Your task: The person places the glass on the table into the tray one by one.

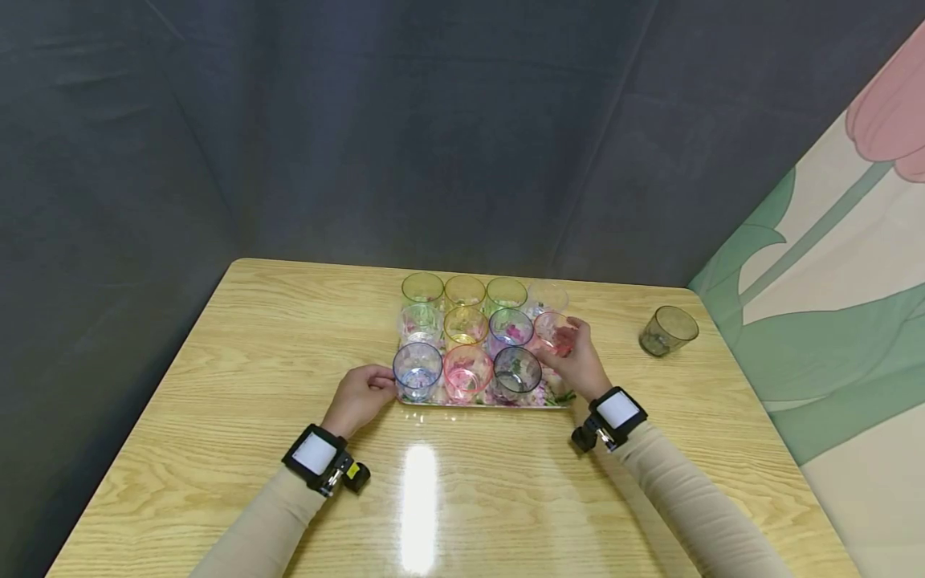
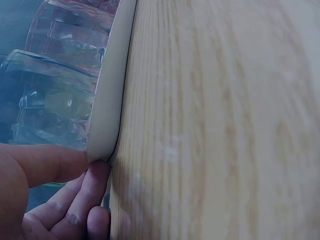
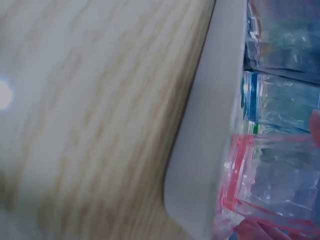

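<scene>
Rows of clear coloured tumblers stand on a flower-patterned tray [image 1: 556,406] with a pale rim. My left hand [image 1: 361,397] is at the tray's near left corner; in the left wrist view, thumb and a fingertip pinch the tray's corner [image 2: 102,135]. Close beside that hand stands a blue tumbler [image 1: 417,377]. On the right side, my right hand [image 1: 578,365] grips a pink tumbler [image 1: 551,331] at the end of the middle row, thumb and fingers on its sides. A dark grey tumbler [image 1: 517,377] is just left of the right thumb, with a red tumbler [image 1: 467,377] beyond it.
A smoky brown tumbler [image 1: 666,331] stands alone on the wooden table [image 1: 253,345], right of the tray. Green and yellowish tumblers and a clear one [image 1: 548,297] make up the back row. Dark cloth [image 1: 433,136] hangs behind the table, a tulip-patterned cloth [image 1: 853,337] at the right.
</scene>
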Tool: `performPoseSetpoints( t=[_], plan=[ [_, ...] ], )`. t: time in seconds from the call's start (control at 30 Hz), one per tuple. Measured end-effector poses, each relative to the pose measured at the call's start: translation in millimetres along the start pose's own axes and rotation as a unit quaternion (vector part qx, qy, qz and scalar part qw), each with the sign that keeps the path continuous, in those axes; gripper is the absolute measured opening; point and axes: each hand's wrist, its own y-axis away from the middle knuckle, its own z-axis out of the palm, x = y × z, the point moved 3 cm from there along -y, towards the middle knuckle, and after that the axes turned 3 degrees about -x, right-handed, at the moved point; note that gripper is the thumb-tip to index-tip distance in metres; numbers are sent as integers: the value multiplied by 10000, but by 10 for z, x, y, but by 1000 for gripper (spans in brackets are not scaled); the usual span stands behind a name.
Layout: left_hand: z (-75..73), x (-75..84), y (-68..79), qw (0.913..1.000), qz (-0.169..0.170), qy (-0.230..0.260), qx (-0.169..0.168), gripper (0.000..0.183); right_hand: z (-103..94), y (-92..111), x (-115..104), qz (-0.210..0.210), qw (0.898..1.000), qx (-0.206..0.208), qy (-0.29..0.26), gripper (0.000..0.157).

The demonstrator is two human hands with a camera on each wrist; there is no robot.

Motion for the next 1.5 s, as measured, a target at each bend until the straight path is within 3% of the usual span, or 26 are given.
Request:
performPoseSetpoints(
  t=[0.17, 0.3, 0.4, 0.5, 0.67, 0.87, 0.93, 1.07, 1.2, 1.37, 1.5],
  plan=[
    [6, -7, -5, 10000, 12, 11, 1, 22, -76, 23, 3, 93, 9998, -140, 75, 106],
    [10, -8, -4, 10000, -4, 8, -2, 22, -193, 50, -64, -248, 9994, -162, 165, 102],
    [11, -7, -8, 10000, -34, -5, 5, 22, -363, 71, -195, -790, 9965, 275, -74, 84],
    [9, -1, -10, 10000, -61, 1, 4, 22, -610, 98, -391, -1334, 9851, 962, -505, 67],
    [3, 11, -4, 10000, -59, 3, -11, 22, -1075, 110, -649, -1609, 9616, 1976, -1023, 61],
    [-4, 4, -4, 10000, -4, -3, 16, 22, -1697, -107, -441, -1638, 9275, 2937, -1634, 60],
    [0, 7, -1, 10000, 1, 17, 9, 22, -1870, -136, -333, -1426, 9250, 3121, -1632, 60],
    [12, 6, 6, 10000, -18, 29, 0, 22, -2075, -113, -21, -771, 9324, 3183, -1526, 63],
    [18, -2, 5, 10000, -40, 57, -10, 22, -2108, -48, 301, -179, 9456, 2878, -1506, 76],
    [13, -4, 2, 10000, 5, 57, -5, 22, -2056, -22, 656, 81, 9677, 1942, -1605, 91],
    [10, -2, 2, 10000, 3, 36, -2, 22, -1973, -19, 833, 169, 9873, 1013, -1212, 93]
  ],
)
